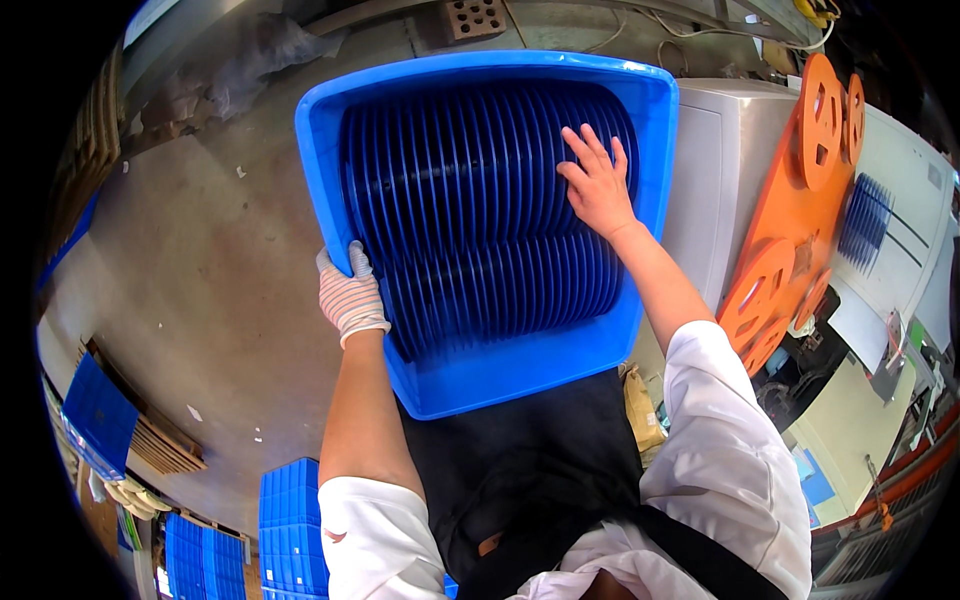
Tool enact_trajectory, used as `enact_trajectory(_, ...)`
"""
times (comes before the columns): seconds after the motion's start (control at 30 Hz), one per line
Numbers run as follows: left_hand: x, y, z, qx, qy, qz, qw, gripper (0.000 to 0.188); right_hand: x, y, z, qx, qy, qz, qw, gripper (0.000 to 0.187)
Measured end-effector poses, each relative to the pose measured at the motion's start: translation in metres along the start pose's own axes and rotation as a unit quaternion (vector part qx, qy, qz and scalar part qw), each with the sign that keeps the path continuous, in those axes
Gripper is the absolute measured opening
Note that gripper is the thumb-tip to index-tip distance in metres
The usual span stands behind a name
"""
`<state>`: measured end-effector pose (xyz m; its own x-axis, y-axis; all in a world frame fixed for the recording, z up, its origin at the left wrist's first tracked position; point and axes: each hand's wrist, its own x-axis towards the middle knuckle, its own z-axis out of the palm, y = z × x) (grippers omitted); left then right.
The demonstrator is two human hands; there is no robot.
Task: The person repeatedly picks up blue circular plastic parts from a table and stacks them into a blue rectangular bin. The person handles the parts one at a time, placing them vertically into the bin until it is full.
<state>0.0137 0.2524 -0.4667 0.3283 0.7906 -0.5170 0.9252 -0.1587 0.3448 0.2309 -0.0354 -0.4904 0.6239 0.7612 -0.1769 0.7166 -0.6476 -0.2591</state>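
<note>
A deep blue plastic tub tilts in front of my body. Inside it, thin dark-blue discs stand on edge in two rows: a larger far row and a nearer row. My left hand, in a striped knit glove, grips the tub's left rim, thumb inside and fingers outside. Over the right end of the far row is my bare right hand, fingers spread and bent. Its fingertips are at the disc edges; whether they press on them I cannot tell. What supports the tub is hidden beneath it.
A pale metal cabinet stands right of the tub, beside an orange panel bearing round cut-out pieces. Stacked blue crates are at the lower left. A brown paper bag sits near my right elbow. A perforated brick lies beyond the tub.
</note>
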Motion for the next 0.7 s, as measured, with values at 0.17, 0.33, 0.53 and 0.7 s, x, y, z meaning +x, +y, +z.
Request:
enact_trajectory(0.17, 0.001, 0.001, 0.000, 0.018, 0.008, 0.004, 1.000, 0.043, 0.002, -0.002, 0.003, -0.009, -0.003, 0.022, 1.000, 0.017)
enact_trajectory(0.33, 0.000, 0.005, -0.003, 0.001, -0.007, -0.016, 1.000, 0.046, 0.008, -0.011, 0.001, 0.031, -0.003, 0.039, 0.999, 0.015)
enact_trajectory(0.53, 0.002, 0.001, 0.000, 0.002, -0.005, -0.010, 1.000, 0.047, 0.014, -0.017, 0.008, 0.046, 0.036, -0.015, 0.998, 0.020)
enact_trajectory(0.7, 0.002, 0.000, -0.001, 0.008, -0.005, -0.005, 1.000, 0.045, 0.017, -0.021, 0.010, 0.025, -0.002, -0.019, 0.999, 0.017)
